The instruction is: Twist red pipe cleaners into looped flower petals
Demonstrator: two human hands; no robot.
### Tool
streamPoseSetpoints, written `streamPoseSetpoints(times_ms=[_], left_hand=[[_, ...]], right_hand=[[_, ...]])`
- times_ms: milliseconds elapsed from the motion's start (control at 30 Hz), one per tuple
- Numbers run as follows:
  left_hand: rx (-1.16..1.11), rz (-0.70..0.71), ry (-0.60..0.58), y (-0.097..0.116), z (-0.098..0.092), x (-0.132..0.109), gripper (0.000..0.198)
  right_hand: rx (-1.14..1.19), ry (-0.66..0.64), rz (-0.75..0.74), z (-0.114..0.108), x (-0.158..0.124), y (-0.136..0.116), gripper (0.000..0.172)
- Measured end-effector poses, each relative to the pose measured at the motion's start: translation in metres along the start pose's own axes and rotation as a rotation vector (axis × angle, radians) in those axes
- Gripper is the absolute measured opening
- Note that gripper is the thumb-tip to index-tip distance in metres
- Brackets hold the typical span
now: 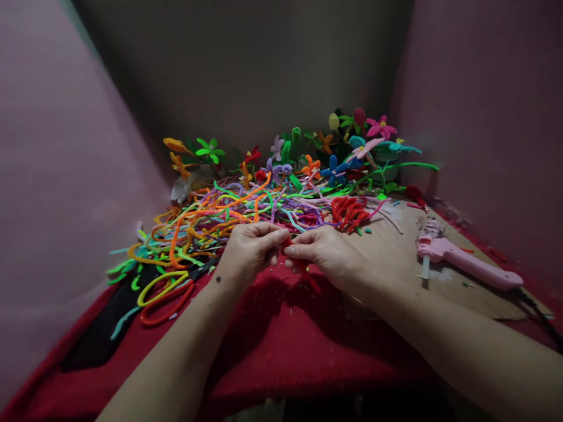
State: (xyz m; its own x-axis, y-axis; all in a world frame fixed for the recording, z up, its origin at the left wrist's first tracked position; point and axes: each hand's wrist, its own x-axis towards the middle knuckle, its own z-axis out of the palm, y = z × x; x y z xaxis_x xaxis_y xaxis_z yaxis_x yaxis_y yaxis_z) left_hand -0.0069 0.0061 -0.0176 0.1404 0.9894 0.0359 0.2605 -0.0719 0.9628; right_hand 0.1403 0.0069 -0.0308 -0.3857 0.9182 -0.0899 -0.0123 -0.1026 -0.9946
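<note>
Over the red cloth my left hand (254, 245) and my right hand (323, 253) meet, thumbs and fingertips pinched together. Between them is a red pipe cleaner (313, 282), gripped by both; one end hangs below my right fingers, and the part inside the fingers is hidden. Just behind my hands spreads a tangled heap of colourful pipe cleaners (211, 217). A bundle of short red pipe cleaner pieces (349, 214) lies beyond my right hand.
Scissors (165, 299) with yellow and red handles lie left, near a black flat object (103, 331). On the right, a pink glue gun (466, 261) rests on a cardboard sheet (396, 252), its cord trailing right. Pipe cleaner flowers (334, 171) stand along the back wall.
</note>
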Motion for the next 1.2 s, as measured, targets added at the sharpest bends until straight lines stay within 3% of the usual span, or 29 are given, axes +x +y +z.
streamPoseSetpoints(times_ms=[133,233,400,600,733,867,933,1000,1100,1200], left_hand=[[0.299,0.116,0.162,-0.001,0.007,0.0,0.018],[0.41,0.156,0.179,-0.001,0.007,0.001,0.018],[0.305,0.065,0.065,0.002,0.003,0.003,0.023],[0.103,0.041,0.005,0.002,0.003,0.004,0.021],[0.057,0.293,0.018,-0.005,0.002,0.005,0.018],[0.437,0.72,-0.042,-0.014,0.004,0.004,0.019],[0.613,0.859,-0.082,-0.021,0.006,0.003,0.023],[0.714,0.904,-0.082,-0.029,0.008,0.002,0.026],[0.82,0.837,-0.067,-0.035,0.011,0.0,0.024],[0.743,0.83,-0.054,-0.03,0.012,-0.001,0.018]], right_hand=[[-0.102,0.081,0.062,0.005,-0.001,0.0,0.027],[-0.032,0.038,0.081,0.005,0.0,0.004,0.023],[0.147,-0.083,0.092,0.001,0.002,0.007,0.01],[0.21,0.005,0.105,-0.001,0.004,0.004,0.008],[0.424,0.104,0.032,-0.009,0.012,0.007,0.008],[0.599,0.216,0.052,-0.019,0.021,0.009,0.012],[0.65,0.233,0.082,-0.021,0.024,0.009,0.013],[0.668,0.208,0.109,-0.023,0.024,0.009,0.014],[0.656,0.194,0.126,-0.023,0.023,0.008,0.015],[0.641,0.231,0.12,-0.021,0.023,0.009,0.013]])
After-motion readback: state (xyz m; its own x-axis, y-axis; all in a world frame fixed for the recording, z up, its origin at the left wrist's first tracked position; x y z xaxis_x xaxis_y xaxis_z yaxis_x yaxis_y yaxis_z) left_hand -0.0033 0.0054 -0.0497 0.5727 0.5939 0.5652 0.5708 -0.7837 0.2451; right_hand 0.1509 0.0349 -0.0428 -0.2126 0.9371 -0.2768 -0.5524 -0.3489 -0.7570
